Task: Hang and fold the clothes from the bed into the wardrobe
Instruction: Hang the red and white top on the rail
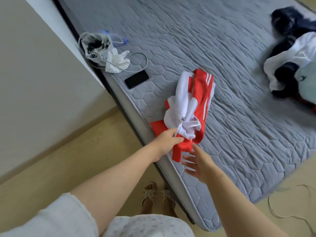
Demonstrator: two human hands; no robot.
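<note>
On the near edge of the bed: the red and white jacket (193,100) lies bunched up on the grey mattress (188,31), and one red corner hangs just over the side.
Which way it lies: its long way runs from the hands out to the far side, tipped a bit right (the striped sleeve is at the far end).
Left hand (166,139): its fingers are curled tight round the near end of the jacket, by the white zip.
Right hand (198,164): flat and spread, holding nothing; it hovers just right of the hanging red corner, nearly touching it.
Nearer hand: both are close, but the left one has hold, so I think the right needs only a tiny reach to take the other side.
Room to move: only quilted mattress shows right of the jacket, and the floor side looks free for lifting it toward the body.
Things to miss: a black phone (136,79) and a grey cable (142,59) lie to the left, well apart; a pile of dark and white clothes (290,57) waits far right.
</note>
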